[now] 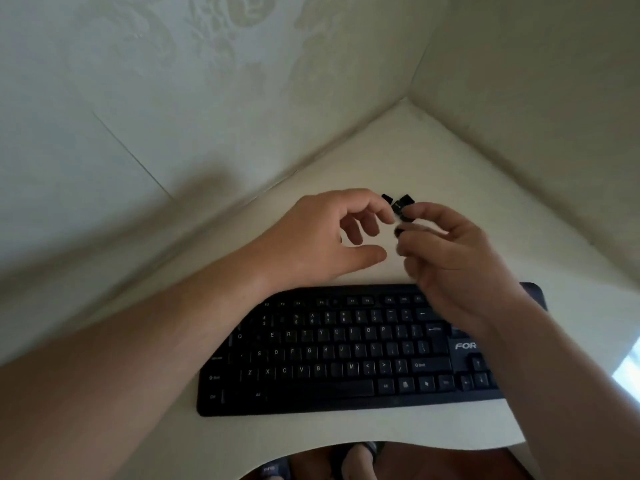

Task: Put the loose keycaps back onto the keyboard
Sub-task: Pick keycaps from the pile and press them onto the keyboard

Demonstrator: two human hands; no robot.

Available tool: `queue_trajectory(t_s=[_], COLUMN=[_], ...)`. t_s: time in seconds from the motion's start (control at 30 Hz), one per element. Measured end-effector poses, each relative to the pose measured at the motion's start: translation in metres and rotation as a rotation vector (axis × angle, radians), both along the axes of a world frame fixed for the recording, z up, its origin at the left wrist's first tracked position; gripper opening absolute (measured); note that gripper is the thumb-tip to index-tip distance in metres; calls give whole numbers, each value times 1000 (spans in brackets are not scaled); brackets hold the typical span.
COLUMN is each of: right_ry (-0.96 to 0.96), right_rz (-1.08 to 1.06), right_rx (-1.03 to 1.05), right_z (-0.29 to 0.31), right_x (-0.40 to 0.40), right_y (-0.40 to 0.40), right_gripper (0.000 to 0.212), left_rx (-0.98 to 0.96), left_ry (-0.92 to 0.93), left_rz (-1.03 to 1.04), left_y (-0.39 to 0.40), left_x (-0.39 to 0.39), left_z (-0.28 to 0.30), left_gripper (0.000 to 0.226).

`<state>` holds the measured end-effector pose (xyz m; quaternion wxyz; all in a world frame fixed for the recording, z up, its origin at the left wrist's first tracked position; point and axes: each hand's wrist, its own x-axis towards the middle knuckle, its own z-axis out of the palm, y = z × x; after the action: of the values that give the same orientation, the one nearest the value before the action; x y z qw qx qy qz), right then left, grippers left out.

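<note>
Two hands, left hand loosely open and right hand pinching a keycap above centre frame behind the keyboard, mid-pickup; next, probably matching an empty socket and pressing down.

Black keycaps beyond black keyboard

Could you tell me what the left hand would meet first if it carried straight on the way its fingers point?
Probably the loose keycaps beside the right hand; the left hand points at them, though depth is unclear.
</note>
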<state>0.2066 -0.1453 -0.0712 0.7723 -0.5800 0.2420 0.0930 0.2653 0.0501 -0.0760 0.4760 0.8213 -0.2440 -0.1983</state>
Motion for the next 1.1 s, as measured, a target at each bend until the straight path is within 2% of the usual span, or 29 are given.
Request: queue_trajectory(t_s=[0.07, 0.17, 0.3, 0.6, 0.67, 0.83, 1.0, 1.1], right_ry=[52, 86, 102, 77, 35, -189, -382, -417], right_rz=[25, 49, 64, 42, 59, 196, 357, 452], right_rx=[331, 505, 511, 425, 300, -525, -879, -953], right_z=[4, 4, 6, 12, 11, 13, 14, 7], right_x=[-2, -5, -8, -14, -16, -19, -17, -15], right_y=[6, 12, 19, 30, 33, 44, 66, 82], right_gripper=[22, 11, 9, 15, 13, 14, 10, 8], left_rx=[-42, -74, -84, -110, -87, 0, 79, 122], left_ry=[-51, -96, -150, -51, -48, -21, 33, 93], left_rz=[5, 30, 31, 53, 52, 53, 65, 44], left_y=[0, 4, 11, 23, 27, 44, 71, 92], left_x=[-3, -4, -3, -2, -1, -1, -3, -3], left_z=[4, 7, 13, 8, 8, 11, 12, 11], left_gripper=[31, 24, 23, 12, 11, 11, 7, 9])
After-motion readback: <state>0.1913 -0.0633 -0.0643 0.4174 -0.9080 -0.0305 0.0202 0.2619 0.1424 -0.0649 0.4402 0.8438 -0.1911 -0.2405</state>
